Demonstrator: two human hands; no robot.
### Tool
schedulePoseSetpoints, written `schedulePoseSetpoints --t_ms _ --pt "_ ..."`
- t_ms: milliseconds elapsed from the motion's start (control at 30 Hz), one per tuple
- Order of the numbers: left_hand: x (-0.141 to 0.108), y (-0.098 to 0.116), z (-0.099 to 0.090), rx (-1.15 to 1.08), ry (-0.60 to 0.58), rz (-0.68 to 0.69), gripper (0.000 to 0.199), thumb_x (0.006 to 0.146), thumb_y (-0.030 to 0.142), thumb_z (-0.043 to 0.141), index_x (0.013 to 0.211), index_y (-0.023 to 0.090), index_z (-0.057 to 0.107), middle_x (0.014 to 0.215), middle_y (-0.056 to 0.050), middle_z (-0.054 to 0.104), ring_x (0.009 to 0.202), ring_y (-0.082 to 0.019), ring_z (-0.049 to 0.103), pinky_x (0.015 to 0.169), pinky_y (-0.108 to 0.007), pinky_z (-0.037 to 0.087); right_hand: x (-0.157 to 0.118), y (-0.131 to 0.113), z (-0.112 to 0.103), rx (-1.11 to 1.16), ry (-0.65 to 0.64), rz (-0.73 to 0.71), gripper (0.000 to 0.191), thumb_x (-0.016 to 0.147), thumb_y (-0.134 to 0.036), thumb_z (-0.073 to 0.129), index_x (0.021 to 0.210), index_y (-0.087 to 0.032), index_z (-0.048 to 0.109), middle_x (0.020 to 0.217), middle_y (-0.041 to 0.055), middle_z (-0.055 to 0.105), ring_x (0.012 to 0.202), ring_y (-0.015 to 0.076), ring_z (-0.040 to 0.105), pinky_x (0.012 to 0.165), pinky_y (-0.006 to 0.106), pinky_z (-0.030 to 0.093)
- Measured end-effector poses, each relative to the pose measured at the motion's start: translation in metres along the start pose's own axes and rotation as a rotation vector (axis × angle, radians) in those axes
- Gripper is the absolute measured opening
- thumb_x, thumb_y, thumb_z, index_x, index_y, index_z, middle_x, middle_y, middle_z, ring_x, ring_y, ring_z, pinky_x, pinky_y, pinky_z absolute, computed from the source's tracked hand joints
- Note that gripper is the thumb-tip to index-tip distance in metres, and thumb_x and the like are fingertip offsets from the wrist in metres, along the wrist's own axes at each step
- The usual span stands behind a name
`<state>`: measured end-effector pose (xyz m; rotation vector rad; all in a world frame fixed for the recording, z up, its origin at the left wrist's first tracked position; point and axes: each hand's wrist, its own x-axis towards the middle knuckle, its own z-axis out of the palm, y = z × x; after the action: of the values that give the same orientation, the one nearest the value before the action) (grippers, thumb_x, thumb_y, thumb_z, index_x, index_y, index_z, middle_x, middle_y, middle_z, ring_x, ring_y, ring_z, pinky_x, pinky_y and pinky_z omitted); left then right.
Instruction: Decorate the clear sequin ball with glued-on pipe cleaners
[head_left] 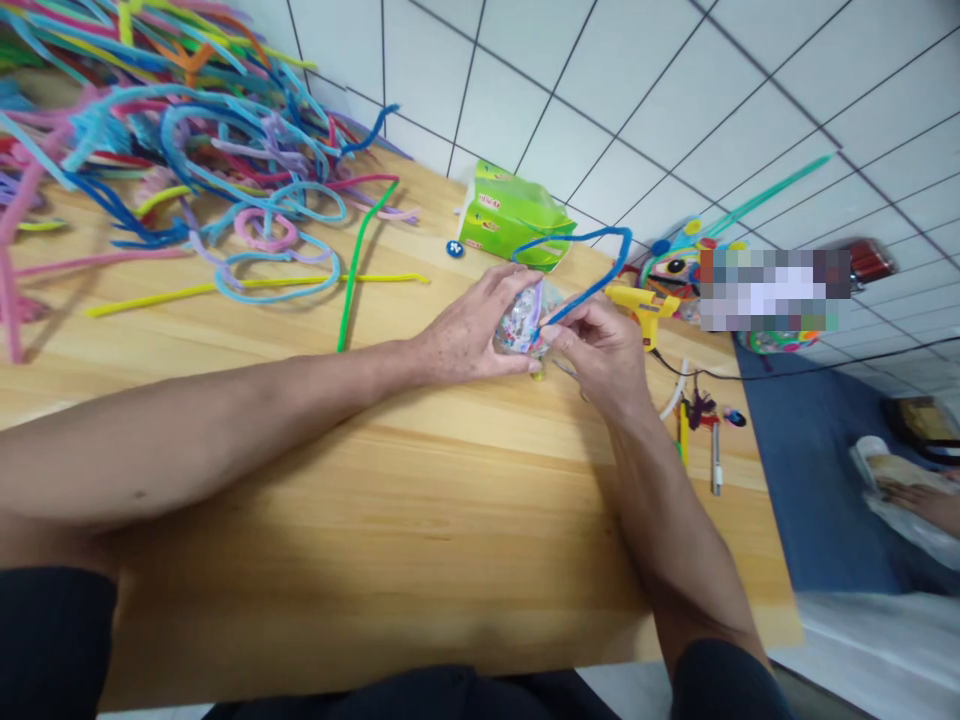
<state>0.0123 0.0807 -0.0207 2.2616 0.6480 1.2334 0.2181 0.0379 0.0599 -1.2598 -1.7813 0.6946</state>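
Right fingers (pixel 559 338) pinch a blue pipe cleaner (pixel 616 268) angling up beyond them; left hand (pixel 466 335) cups a clear object (pixel 517 322) just left

A green packet (pixel 510 212) lies near the tiled wall (pixel 637 80).

Looks like a craft workshop or studio; home or business, impossible to tell. Evident from a pale wooden tabletop (pixel 420 530) heaped at one end with colourful pipe cleaners (pixel 214 150), a blue pipe cleaner (pixel 622 250) pinched in the right grip (pixel 611 352), a corded yellow glue gun (pixel 649 309), a slim cutter (pixel 716 460), and a brightly decorated piece (pixel 675 267) near the other end. Set against a white tiled wall (pixel 514 65).
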Motion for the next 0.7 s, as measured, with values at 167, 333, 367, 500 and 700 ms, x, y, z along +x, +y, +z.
schedulePoseSetpoints --t_ms 167,333,367,500,700 --pt "0.0 0.002 -0.001 0.007 0.004 -0.007 0.078 0.1 0.056 0.067 0.164 0.023 0.037 0.163 -0.021 0.048 0.158 -0.036 0.043 0.132 -0.063 0.04 -0.001 -0.004 0.0 -0.041 -0.006 0.0 0.051 0.081 -0.073 0.083 0.073 -0.026 0.064 0.081 0.0019 0.059 0.075 0.0195 0.049 0.07 0.036 0.043" --pt "0.001 0.004 -0.001 0.014 0.02 -0.001 0.075 0.099 0.05 0.068 0.162 0.022 0.04 0.162 -0.021 0.05 0.158 -0.036 0.045 0.133 -0.061 0.04 -0.003 -0.015 -0.003 -0.011 -0.029 0.075 0.043 0.081 -0.062 0.086 0.078 -0.026 0.064 0.08 0.0004 0.06 0.07 0.017 0.051 0.068 0.035 0.043" --pt "0.001 0.004 0.0 0.015 0.019 -0.005 0.075 0.098 0.049 0.069 0.162 0.022 0.04 0.162 -0.02 0.05 0.158 -0.036 0.045 0.133 -0.061 0.039 -0.003 -0.018 -0.004 -0.027 -0.022 0.092 0.041 0.082 -0.06 0.085 0.079 -0.026 0.064 0.079 0.0003 0.061 0.07 0.0168 0.051 0.068 0.035 0.043" --pt "0.001 0.004 0.0 0.007 0.015 -0.006 0.076 0.096 0.046 0.07 0.162 0.022 0.04 0.163 -0.02 0.05 0.158 -0.037 0.044 0.133 -0.063 0.039 -0.004 -0.027 -0.007 -0.122 0.015 0.134 0.032 0.085 -0.052 0.081 0.079 -0.026 0.064 0.074 -0.0003 0.06 0.066 0.0165 0.049 0.064 0.034 0.041" --pt "0.001 0.005 0.0 0.058 0.027 0.026 0.074 0.098 0.044 0.068 0.162 0.02 0.039 0.16 -0.022 0.05 0.157 -0.035 0.046 0.133 -0.059 0.041 -0.004 -0.03 -0.001 -0.111 0.046 0.125 0.028 0.083 -0.046 0.083 0.085 -0.026 0.064 0.073 -0.0019 0.058 0.065 0.0151 0.047 0.062 0.033 0.04"
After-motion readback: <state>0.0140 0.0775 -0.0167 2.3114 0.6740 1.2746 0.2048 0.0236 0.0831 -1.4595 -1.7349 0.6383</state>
